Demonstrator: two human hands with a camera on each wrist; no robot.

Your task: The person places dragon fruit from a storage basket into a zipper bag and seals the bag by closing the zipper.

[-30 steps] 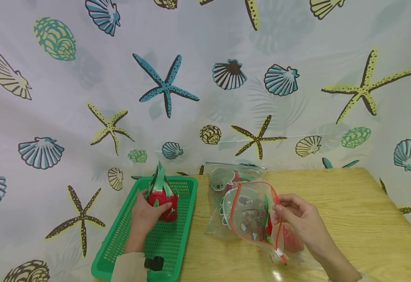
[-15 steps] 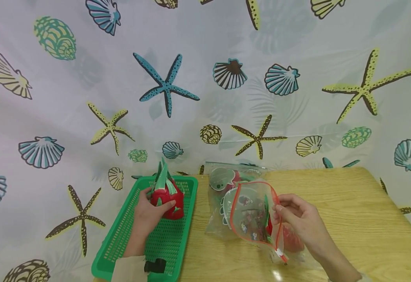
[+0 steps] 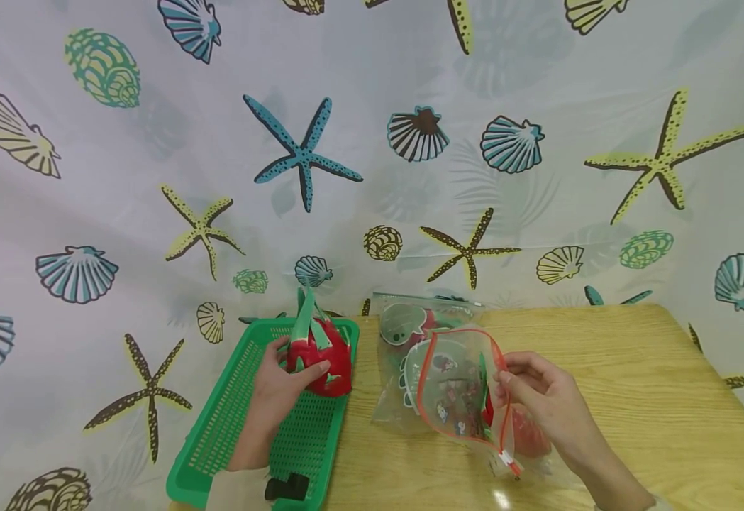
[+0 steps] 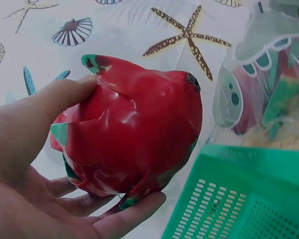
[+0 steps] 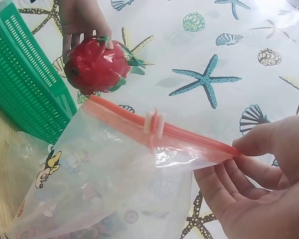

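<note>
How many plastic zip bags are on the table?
2: one zip bag with a red seal, pinched open by the right hand, and a second bag lying behind it. More may be hidden beneath.

Two hands in view: left hand (image 3: pixel 276 397), right hand (image 3: pixel 547 404). One red dragon fruit (image 3: pixel 320 351). One green basket (image 3: pixel 231 433) at left. Two clear zip bags: near bag (image 3: pixel 457 387), far bag (image 3: pixel 410 323). One wooden table (image 3: pixel 627 397).

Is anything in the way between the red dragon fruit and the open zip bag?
Nothing visible. The left hand holds the dragon fruit above the green basket, and only bare table lies between it and the zip bag held open by the right hand.
</note>
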